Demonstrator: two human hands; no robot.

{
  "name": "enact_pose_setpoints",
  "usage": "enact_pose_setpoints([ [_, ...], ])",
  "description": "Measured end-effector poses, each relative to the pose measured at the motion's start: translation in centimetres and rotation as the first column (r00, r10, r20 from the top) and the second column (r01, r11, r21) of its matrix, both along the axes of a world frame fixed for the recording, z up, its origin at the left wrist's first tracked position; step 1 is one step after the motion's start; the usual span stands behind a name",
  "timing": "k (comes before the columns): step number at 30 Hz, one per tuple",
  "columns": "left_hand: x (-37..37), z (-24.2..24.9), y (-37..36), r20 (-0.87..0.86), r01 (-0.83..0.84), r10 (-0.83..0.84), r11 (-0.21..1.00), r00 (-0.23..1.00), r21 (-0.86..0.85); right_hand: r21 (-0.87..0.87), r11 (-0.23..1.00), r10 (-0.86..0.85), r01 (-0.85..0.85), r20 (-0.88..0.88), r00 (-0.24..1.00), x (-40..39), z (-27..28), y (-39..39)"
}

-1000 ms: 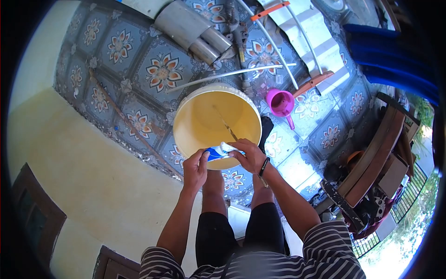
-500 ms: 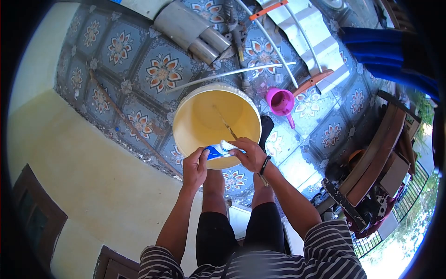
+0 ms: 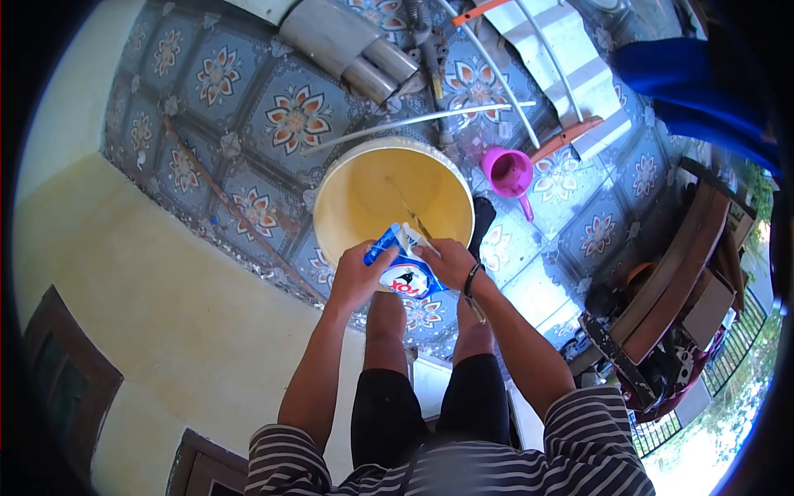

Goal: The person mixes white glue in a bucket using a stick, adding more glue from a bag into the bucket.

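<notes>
A blue and white plastic pouch (image 3: 407, 273), with a fox-like red and black label seen upside down, is held over the near rim of a large cream bucket (image 3: 347, 178). My left hand (image 3: 360, 277) is closed on the pouch's left side. My right hand (image 3: 451, 263) grips the right side near its crumpled white top. A thin stick (image 3: 416, 217) also passes under my right hand, its far end inside the bucket and its near end by my wrist. The bucket's inside is yellowish; what lies at its bottom is hard to make out.
A pink dipper (image 3: 507, 172) lies right of the bucket. Beyond are a metal cylinder (image 3: 331, 37), a white rod (image 3: 413, 121), a curved-tube frame with an orange bar (image 3: 566, 136), and corrugated sheet. A wooden bench (image 3: 674, 281) stands at right; a yellow wall (image 3: 190, 306) runs along the left.
The pouch has tilted and unfolded toward me, so its label now shows. Both hands moved slightly, staying on it. The whole view shifted a little.
</notes>
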State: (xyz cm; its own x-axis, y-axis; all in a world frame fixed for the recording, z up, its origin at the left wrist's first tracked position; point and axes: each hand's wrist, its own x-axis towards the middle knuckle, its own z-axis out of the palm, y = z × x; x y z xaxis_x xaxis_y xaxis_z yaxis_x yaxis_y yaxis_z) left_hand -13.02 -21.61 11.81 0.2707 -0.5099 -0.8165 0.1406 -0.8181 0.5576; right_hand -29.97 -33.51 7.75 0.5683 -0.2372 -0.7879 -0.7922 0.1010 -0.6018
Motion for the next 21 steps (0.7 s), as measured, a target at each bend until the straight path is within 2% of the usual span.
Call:
enact_pose_setpoints([
  [1, 0.2, -0.1, -0.3, -0.052, -0.009, 0.008, 1.000, 0.999, -0.015, -0.012, 1.000, -0.013, 0.014, 0.024, 1.000, -0.1, -0.5, 0.1],
  [3, 0.5, -0.3, -0.3, -0.042, 0.006, -0.006, 1.000, 0.999, 0.006, -0.029, 0.999, -0.040, 0.042, 0.066, 0.997, -0.2, -1.0, 0.6],
  [5, 0.3, -0.9, 0.2, -0.057, -0.012, 0.013, 1.000, 0.998, 0.020, 0.022, 1.000, -0.013, 0.012, 0.035, 0.999, -0.1, -0.7, 0.4],
  [8, 0.0, -1.4, 0.7, -0.110, -0.109, 0.109, 0.994, 0.988, 0.001, 0.039, 0.999, 0.016, -0.018, 0.045, 0.999, 0.3, -0.2, 0.0],
  [12, 0.0, -1.7, 1.1, -0.096, -0.069, 0.071, 0.997, 0.993, 0.015, 0.045, 0.997, 0.058, -0.060, 0.042, 0.997, 0.2, -0.6, 0.2],
  [15, 0.0, -1.7, 1.1, -0.107, -0.080, 0.082, 0.997, 0.991, 0.020, 0.124, 0.989, 0.079, -0.080, 0.012, 0.997, 0.0, -0.6, 0.0],
  [21, 0.2, -1.6, 0.6, -0.085, -0.045, 0.046, 0.999, 0.995, 0.023, 0.131, 0.991, 0.021, -0.025, 0.033, 0.999, -0.3, -1.4, 0.2],
])
